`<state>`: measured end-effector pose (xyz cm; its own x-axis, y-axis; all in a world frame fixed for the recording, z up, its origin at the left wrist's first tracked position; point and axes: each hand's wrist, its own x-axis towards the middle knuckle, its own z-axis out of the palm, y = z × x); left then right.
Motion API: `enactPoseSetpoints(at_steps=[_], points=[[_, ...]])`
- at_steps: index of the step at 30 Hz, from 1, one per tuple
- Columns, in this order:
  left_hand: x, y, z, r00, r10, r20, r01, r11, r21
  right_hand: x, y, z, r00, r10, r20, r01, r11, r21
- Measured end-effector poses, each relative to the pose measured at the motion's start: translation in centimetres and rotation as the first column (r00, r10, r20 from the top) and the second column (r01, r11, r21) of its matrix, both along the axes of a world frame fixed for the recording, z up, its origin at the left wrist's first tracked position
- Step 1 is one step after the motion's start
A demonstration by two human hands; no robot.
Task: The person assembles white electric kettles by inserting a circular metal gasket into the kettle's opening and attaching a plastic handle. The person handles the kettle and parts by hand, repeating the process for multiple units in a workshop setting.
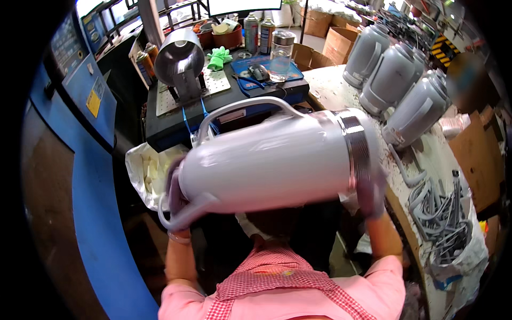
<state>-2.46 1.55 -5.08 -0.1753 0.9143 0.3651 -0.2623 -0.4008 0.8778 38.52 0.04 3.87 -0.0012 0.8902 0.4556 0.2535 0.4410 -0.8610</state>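
A large grey vacuum jug (pixel 266 160) lies sideways in the air in front of me, with a shiny metal band near its right end. One long curved handle (pixel 250 102) runs along its top side, and a second grey loop (pixel 189 213) sticks out at the lower left. My left hand (pixel 175 184), in a dark purple glove, grips the left end, partly hidden behind the jug. At the banded end my right hand (pixel 372 192), gloved alike and blurred, holds the other side. Fingers of both hands are mostly out of sight.
A dark bench ahead carries a metal cylinder fixture (pixel 180 56), green gloves (pixel 218 57), pliers (pixel 249 81) and a lidded glass jar (pixel 281 56). To the right, a white table bears several grey jugs (pixel 397 74) and a bag of loose handles (pixel 440 218). Blue machinery (pixel 90 90) stands left.
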Motion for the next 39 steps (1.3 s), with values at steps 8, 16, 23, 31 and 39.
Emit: enactPoseSetpoints(at_steps=[8, 16, 23, 31, 39], points=[[-5.2, 1.2, -3.7, 0.751, 0.443, -0.49, -0.339, 0.895, 0.289, 1.3, 0.9, -0.6, 0.836, 0.32, 0.447, -0.421, 0.895, 0.147], [1.1, -0.9, 4.4, 0.964, 0.25, 0.087, -0.26, 0.833, 0.489, -1.5, 1.9, -11.2, 0.988, 0.127, -0.091, -0.156, 0.824, -0.544], [3.4, 0.1, 10.6, 0.987, -0.087, -0.139, 0.138, 0.895, 0.424, -0.8, 1.4, -18.6, 0.657, 0.515, 0.551, -0.167, 0.812, -0.56], [6.2, 1.4, 11.3, 0.877, -0.241, 0.415, 0.179, 0.967, 0.183, -4.0, -4.7, -6.8, 0.781, 0.612, -0.129, -0.608, 0.791, 0.068], [10.5, 1.5, 4.1, 0.422, 0.039, -0.906, 0.609, 0.728, 0.315, 1.2, -4.0, -2.4, 0.498, -0.112, -0.86, 0.153, 0.987, -0.04]])
